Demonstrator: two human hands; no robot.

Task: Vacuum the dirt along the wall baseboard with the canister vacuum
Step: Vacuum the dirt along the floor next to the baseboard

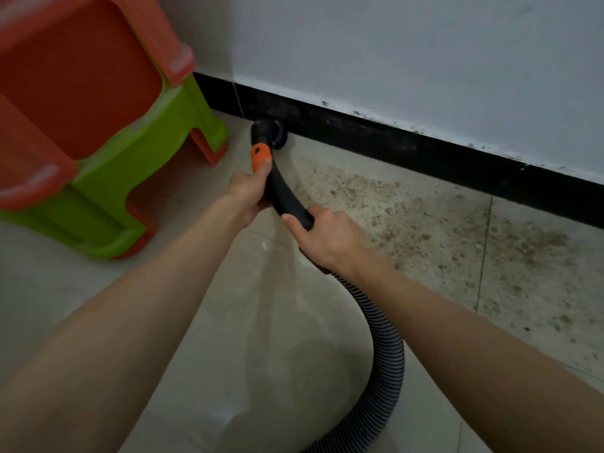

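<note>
Both hands grip the curved wand: left hand (250, 194) near the orange collar (260, 155), right hand (323, 237) at the hose end. Brush nozzle (268, 134) sits against the black baseboard (408, 145) at the corner. Risks: dirt (425, 230) lies well right, so a quick sweep may scatter it; ribbed hose (385, 338) may drag through it; stacked stools (98, 125) crowd the left

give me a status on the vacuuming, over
Left hand and right hand both grip the wand. Nozzle at the baseboard. Dirt remains to the right. Stools close on the left.
</note>
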